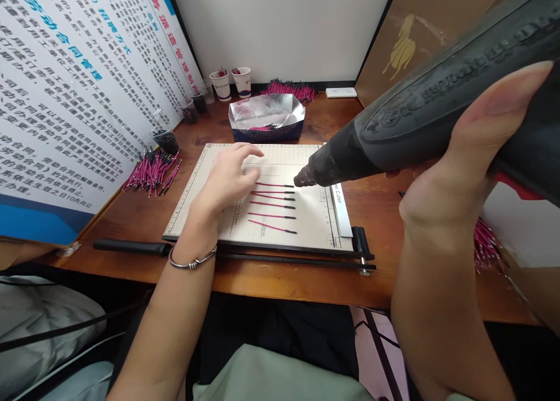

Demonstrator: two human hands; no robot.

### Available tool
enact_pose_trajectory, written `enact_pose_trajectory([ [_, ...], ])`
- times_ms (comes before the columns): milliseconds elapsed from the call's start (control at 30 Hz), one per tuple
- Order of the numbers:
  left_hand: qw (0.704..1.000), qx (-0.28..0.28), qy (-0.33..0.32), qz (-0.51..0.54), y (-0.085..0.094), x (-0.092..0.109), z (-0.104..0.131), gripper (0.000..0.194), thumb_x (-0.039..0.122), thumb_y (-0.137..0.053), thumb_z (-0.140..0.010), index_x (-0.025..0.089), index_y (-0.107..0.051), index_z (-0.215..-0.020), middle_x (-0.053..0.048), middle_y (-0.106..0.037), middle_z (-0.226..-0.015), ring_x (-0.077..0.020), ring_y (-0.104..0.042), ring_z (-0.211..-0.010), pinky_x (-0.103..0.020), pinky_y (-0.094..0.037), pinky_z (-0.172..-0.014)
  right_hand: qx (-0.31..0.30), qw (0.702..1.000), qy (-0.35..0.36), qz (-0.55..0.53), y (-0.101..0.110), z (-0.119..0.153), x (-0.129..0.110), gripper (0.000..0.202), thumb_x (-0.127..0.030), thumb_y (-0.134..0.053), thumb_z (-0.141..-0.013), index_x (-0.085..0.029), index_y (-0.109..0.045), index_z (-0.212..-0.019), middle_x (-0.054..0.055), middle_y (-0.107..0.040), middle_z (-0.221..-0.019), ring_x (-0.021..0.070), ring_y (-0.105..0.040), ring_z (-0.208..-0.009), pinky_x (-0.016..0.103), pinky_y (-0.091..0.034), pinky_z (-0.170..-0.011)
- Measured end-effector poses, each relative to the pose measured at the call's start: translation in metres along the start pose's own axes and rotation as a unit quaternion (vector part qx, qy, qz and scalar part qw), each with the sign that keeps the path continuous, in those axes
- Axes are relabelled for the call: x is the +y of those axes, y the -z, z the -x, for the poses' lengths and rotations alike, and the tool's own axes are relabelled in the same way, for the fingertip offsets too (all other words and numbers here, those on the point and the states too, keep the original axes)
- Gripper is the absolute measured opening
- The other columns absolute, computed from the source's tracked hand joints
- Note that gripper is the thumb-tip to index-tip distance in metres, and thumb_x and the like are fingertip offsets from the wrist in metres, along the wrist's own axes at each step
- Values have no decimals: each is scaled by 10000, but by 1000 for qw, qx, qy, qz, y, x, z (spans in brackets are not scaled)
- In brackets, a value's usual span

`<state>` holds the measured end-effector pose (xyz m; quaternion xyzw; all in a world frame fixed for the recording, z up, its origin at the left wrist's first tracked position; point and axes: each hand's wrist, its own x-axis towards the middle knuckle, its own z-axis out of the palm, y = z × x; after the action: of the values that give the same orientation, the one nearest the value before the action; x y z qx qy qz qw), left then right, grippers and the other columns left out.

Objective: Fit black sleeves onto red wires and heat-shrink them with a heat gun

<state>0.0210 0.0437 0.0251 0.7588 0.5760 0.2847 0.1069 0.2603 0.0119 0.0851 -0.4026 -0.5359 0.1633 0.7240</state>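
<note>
My right hand [455, 139] is wrapped round a dark hot air gun [406, 98], whose nozzle points left and down at the black tip of the farthest wire. Several red wires with black ends [273, 203] lie side by side on the cream paper cutter board [301, 156]. Over the left ends of these wires is my left hand [234, 173], its thumb and forefinger apart. Its other fingers are partly hidden, and nothing shows between thumb and forefinger.
A foil-lined box [266, 115] stands behind the board, with paper cups [221, 86] and a wire pile [291, 91] farther back. More wires [151, 171] lie left. The cutter's black handle [131, 246] extends along the front edge. A printed panel [74, 86] borders the left.
</note>
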Motion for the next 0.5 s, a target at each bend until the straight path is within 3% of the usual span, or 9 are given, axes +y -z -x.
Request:
enact_pose_trajectory([
  [100,997,51,0,51,1,2,-1,293,87,-428,-714,193,-697,-763,-28,-742,-852,-180,-677,-867,-326,-506,-845,-16,997,61,37,1,-1,3,556,-233,-219,-991,-421,-629,-1316,-322,-364,-1578,151,-150,-1534,12,-453,-965],
  [167,993,86,26,79,3,4,-2,230,85,-387,-639,203,-543,-517,6,-571,-539,-137,-555,-585,-284,-423,-619,-18,997,65,36,1,-2,2,554,-247,-223,-981,-416,-654,-1286,-343,-333,-1583,142,-8,-1543,33,-409,-1041],
  [233,989,103,54,93,4,7,-2,211,103,-389,-613,207,-418,-432,12,-447,-446,-125,-460,-500,-289,-341,-546,-16,997,67,31,0,-3,1,526,-255,-258,-971,-419,-685,-1231,-367,-353,-1558,125,78,-1542,57,-336,-1133],
  [300,987,102,84,90,5,9,-2,204,123,-405,-641,205,-447,-458,5,-483,-478,-136,-486,-534,-302,-345,-564,-11,998,59,28,1,-4,3,515,-255,-266,-976,-437,-698,-1189,-392,-344,-1547,115,93,-1543,64,-300,-1166],
  [367,987,88,112,68,5,9,-2,200,170,-433,-722,201,-577,-588,-12,-605,-601,-172,-573,-642,-327,-405,-634,-5,1000,22,20,6,-4,10,554,-323,-187,-1006,-439,-700,-1180,-380,-332,-1564,119,25,-1552,54,-372,-1113],
  [433,991,61,110,36,4,9,-1,221,267,-490,-807,186,-693,-839,-51,-724,-851,-229,-656,-850,-375,-480,-778,-1,999,-44,2,15,-3,23,749,-482,22,-989,-419,-686,-1224,-313,-395,-1569,115,-83,-1553,36,-486,-952],
  [500,997,11,82,3,3,7,0,365,366,-566,-838,159,-699,-1108,-110,-728,-1159,-290,-647,-1115,-435,-483,-982,-12,997,-82,-2,26,0,39,918,-563,174,-927,-393,-649,-1297,-235,-490,-1533,109,-173,-1544,40,-528,-868],
])
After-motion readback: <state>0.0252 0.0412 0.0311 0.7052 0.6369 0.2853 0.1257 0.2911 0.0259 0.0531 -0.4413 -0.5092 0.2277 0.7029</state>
